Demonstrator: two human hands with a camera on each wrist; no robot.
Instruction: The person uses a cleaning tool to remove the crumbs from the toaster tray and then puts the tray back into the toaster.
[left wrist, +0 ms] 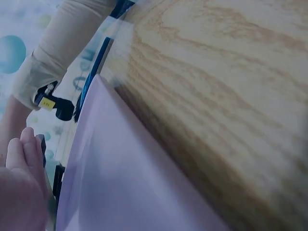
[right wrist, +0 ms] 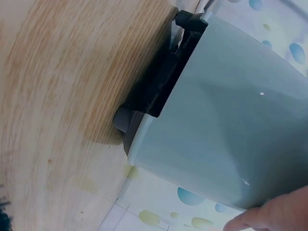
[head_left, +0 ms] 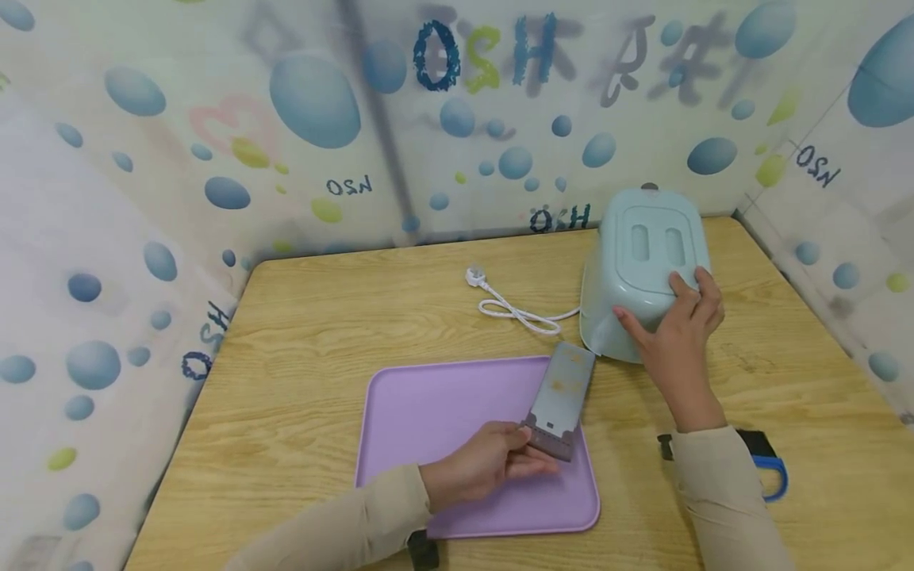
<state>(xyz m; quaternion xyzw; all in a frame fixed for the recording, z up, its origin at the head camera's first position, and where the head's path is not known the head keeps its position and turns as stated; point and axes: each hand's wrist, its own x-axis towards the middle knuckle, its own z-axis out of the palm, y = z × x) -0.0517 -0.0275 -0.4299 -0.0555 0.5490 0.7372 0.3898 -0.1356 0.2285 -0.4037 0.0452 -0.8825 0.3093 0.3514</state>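
Observation:
My left hand [head_left: 485,464] pinches a flat metal crumb tray [head_left: 564,388] by its dark end, over the right side of a purple tray [head_left: 428,396]. Brownish stains mark the crumb tray's grey surface, and its far end reaches close to the light-blue toaster [head_left: 643,246]. On that toaster, my right hand [head_left: 678,349] holds the top near edge, thumb to the left and fingertips over the top. The right wrist view shows the toaster's side wall [right wrist: 240,101] and a dark gap along its base; only part of the hand appears there.
A white cord with a plug [head_left: 474,276] lies looped left of the toaster. Partly hidden by my right sleeve [head_left: 721,484] is a black object with a blue handle [head_left: 774,468]. Patterned sheets [head_left: 457,119] surround the wooden table [head_left: 300,357].

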